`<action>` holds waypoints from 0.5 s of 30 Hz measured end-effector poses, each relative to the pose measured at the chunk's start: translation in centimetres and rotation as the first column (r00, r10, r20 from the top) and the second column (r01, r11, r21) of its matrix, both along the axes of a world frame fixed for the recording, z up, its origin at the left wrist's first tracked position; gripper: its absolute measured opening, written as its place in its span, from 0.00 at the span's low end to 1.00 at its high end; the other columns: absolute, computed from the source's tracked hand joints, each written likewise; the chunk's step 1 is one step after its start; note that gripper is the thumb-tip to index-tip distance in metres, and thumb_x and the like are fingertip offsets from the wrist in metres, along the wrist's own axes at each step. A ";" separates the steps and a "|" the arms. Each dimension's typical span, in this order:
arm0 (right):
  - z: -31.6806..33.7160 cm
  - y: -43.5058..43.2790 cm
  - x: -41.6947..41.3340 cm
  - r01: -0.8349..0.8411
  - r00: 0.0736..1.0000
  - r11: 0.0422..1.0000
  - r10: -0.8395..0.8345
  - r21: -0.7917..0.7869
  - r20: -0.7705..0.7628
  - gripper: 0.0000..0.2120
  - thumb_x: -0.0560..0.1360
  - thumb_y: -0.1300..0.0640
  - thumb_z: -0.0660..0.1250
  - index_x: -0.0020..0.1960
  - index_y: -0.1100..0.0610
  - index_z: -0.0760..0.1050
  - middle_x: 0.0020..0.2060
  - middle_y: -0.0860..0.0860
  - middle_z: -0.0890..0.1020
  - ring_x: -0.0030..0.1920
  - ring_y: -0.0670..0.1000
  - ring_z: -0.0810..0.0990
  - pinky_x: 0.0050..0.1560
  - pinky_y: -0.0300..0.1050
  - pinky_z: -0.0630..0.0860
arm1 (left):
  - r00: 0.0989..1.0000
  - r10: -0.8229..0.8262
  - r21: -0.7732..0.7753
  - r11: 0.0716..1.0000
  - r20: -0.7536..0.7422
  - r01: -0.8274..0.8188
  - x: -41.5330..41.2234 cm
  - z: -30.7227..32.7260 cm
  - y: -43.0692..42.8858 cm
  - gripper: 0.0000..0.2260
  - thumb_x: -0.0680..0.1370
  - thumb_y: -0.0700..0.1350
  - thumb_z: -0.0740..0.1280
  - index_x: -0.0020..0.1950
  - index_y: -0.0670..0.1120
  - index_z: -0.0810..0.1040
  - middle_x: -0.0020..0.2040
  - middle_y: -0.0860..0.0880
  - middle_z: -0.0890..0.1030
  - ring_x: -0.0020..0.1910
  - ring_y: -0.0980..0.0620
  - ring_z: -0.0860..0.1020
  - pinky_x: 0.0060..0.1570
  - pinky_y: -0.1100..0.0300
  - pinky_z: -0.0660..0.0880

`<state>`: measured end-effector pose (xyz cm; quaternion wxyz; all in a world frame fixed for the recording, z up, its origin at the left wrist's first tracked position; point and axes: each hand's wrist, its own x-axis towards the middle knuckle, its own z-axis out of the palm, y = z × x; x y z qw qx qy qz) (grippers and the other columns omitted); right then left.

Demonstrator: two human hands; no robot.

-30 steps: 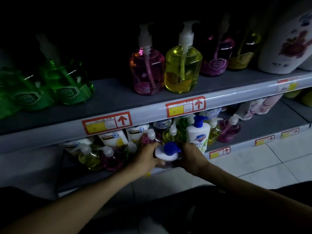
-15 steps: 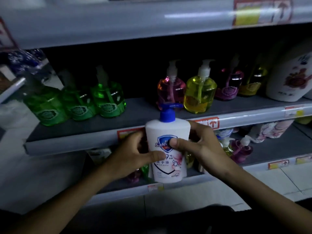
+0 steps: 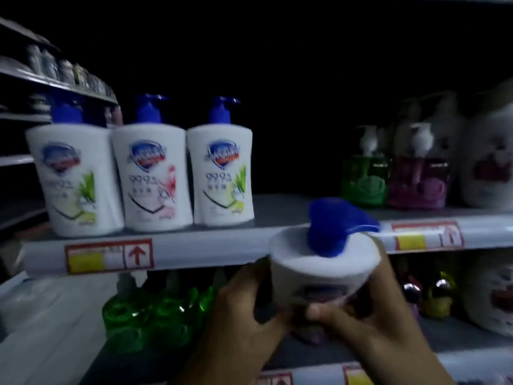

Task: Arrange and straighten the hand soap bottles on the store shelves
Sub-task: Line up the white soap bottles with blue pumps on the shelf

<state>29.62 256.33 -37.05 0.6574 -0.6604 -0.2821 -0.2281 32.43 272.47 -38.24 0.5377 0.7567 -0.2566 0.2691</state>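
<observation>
Soap bottle point(image 3: 323, 269) below shelf edge point(image 3: 222, 247) | left hand point(image 3: 244, 309), right hand point(image 3: 369, 312) both grip it | advice: lift clear, stand upright beside white row point(image 3: 222, 173), label forward.

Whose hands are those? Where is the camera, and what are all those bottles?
No machine here, just a person. The camera sits on their head and looks down, so you see their own two hands. The left hand and right hand together hold a white soap bottle with a blue pump. In front is a store shelf. Three more white bottles stand in a row on it, with a green bottle and a purple bottle further right. Green bottles sit on the shelf below.
</observation>
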 end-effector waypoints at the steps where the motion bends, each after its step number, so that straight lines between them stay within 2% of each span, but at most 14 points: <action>1: 1.1 -0.1 0.1 0.032 0.998 0.999 -0.034 0.034 0.058 0.37 0.57 0.56 0.80 0.59 0.33 0.72 0.55 0.43 0.83 0.51 0.44 0.83 0.45 0.36 0.80 | 0.995 0.043 0.046 0.998 0.092 -0.047 0.0 1.4 0.0 0.27 0.63 0.55 0.73 0.56 0.76 0.69 0.50 0.65 0.80 0.50 0.69 0.77 0.46 0.75 0.72; 4: 4.9 -0.6 1.3 0.072 0.975 0.989 -0.097 0.126 0.199 0.34 0.59 0.48 0.81 0.61 0.36 0.72 0.55 0.47 0.83 0.52 0.46 0.83 0.44 0.39 0.81 | 0.911 0.167 0.150 0.959 0.377 -0.239 0.6 4.4 -0.6 0.25 0.70 0.52 0.69 0.65 0.66 0.67 0.56 0.64 0.76 0.54 0.68 0.74 0.51 0.75 0.70; 6: 7.2 -1.4 3.1 0.102 0.965 0.980 -0.140 0.172 0.224 0.31 0.63 0.50 0.77 0.63 0.38 0.72 0.54 0.49 0.83 0.52 0.47 0.83 0.44 0.40 0.81 | 0.792 0.262 0.159 0.899 0.552 -0.408 1.2 5.5 -0.7 0.24 0.72 0.48 0.71 0.66 0.57 0.71 0.58 0.58 0.77 0.56 0.59 0.76 0.53 0.66 0.74; 7: 8.2 -1.9 4.3 0.111 0.965 0.978 -0.149 0.178 0.215 0.30 0.63 0.53 0.76 0.63 0.40 0.72 0.52 0.50 0.83 0.51 0.48 0.83 0.44 0.40 0.81 | 0.757 0.302 0.166 0.866 0.579 -0.472 1.5 5.9 -0.4 0.24 0.70 0.45 0.74 0.65 0.52 0.74 0.58 0.53 0.79 0.57 0.54 0.77 0.53 0.60 0.76; 9: 9.7 -2.6 6.9 0.124 0.979 0.982 -0.145 0.145 0.145 0.29 0.63 0.56 0.74 0.62 0.45 0.72 0.45 0.49 0.84 0.45 0.47 0.84 0.40 0.40 0.80 | 0.751 0.400 0.223 0.787 0.526 -0.575 2.5 6.3 0.3 0.26 0.65 0.42 0.78 0.63 0.46 0.78 0.59 0.46 0.79 0.56 0.44 0.79 0.52 0.47 0.78; 10: 10.3 -2.7 8.3 0.124 0.987 0.986 -0.134 0.116 0.089 0.28 0.63 0.57 0.74 0.62 0.47 0.71 0.41 0.48 0.83 0.42 0.46 0.83 0.37 0.38 0.79 | 0.748 0.455 0.245 0.750 0.484 -0.614 3.0 6.5 0.8 0.27 0.63 0.41 0.79 0.61 0.45 0.79 0.59 0.43 0.79 0.55 0.40 0.79 0.49 0.43 0.78; 13: 10.7 -2.2 12.1 0.122 0.990 0.991 -0.117 0.059 -0.076 0.24 0.68 0.64 0.74 0.60 0.51 0.71 0.41 0.50 0.84 0.38 0.45 0.84 0.32 0.37 0.77 | 0.703 0.538 0.246 0.684 0.465 -0.686 4.2 6.4 1.7 0.25 0.60 0.39 0.80 0.56 0.43 0.82 0.57 0.40 0.79 0.52 0.36 0.79 0.45 0.40 0.78; 15: 10.6 -1.6 14.1 0.110 0.980 0.993 -0.103 0.036 -0.168 0.22 0.71 0.66 0.72 0.60 0.53 0.71 0.45 0.54 0.84 0.42 0.50 0.85 0.36 0.43 0.80 | 0.686 0.565 0.211 0.681 0.458 -0.701 4.7 6.0 2.0 0.24 0.59 0.39 0.80 0.54 0.44 0.83 0.56 0.39 0.79 0.51 0.35 0.79 0.43 0.40 0.78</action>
